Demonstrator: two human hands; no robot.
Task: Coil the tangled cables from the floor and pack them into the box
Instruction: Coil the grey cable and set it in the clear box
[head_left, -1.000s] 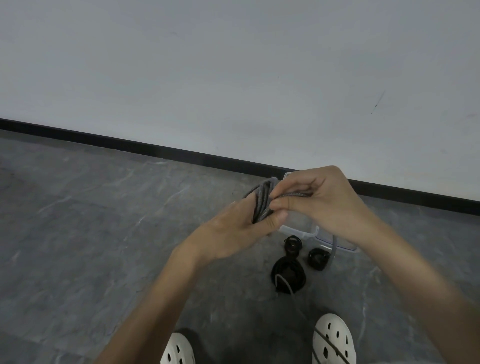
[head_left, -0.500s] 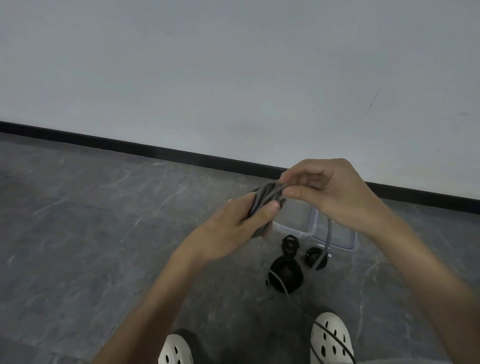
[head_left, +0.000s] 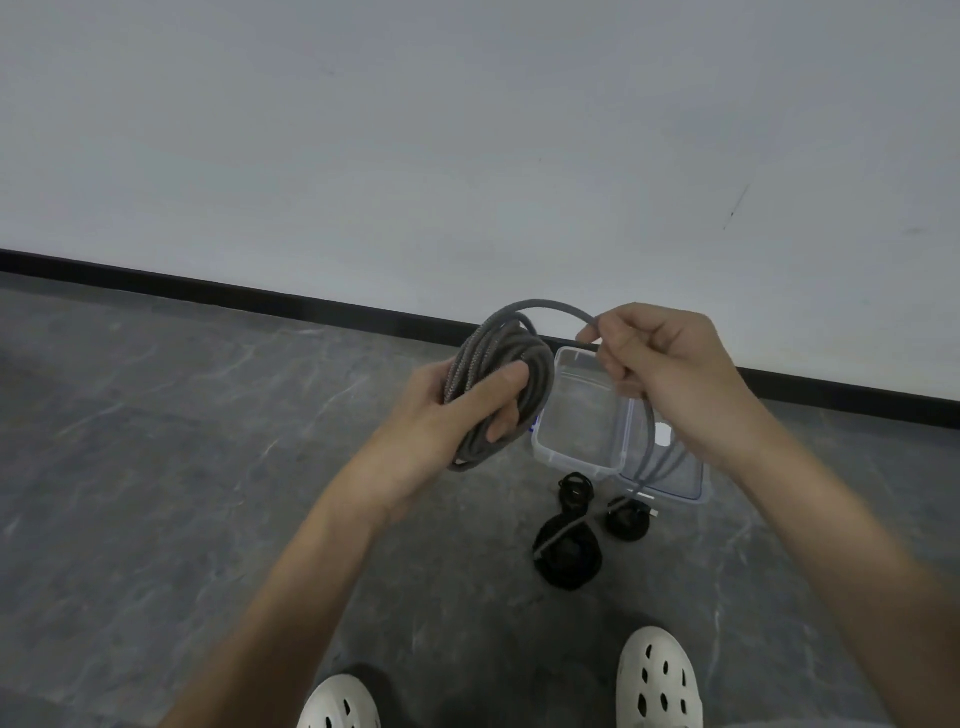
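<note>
grey cable (head_left: 498, 364) mostly coiled, centre of frame. left hand (head_left: 457, 410) grips the loops, thumb across the bundle. right hand (head_left: 670, 374) pinches the free strand just right of the coil. the tail hangs down past the clear box (head_left: 540, 447) to the floor (head_left: 156, 467), its end lying across the biggest black coil (head_left: 569, 558).

judged: this coil is nearly done, a short tail left to wind.

three black coils (head_left: 575, 488) sit on the floor just below the box, lower centre-right, none packed. box is open, nothing seen inside, lid (head_left: 675, 478) beside it on the right. so all the packing is left.

surface: dark grey marbled floor. white wall (head_left: 467, 130) across the upper frame, black baseboard (head_left: 208, 288) between them. white perforated shoes (head_left: 657, 680) at the bottom edge.
</note>
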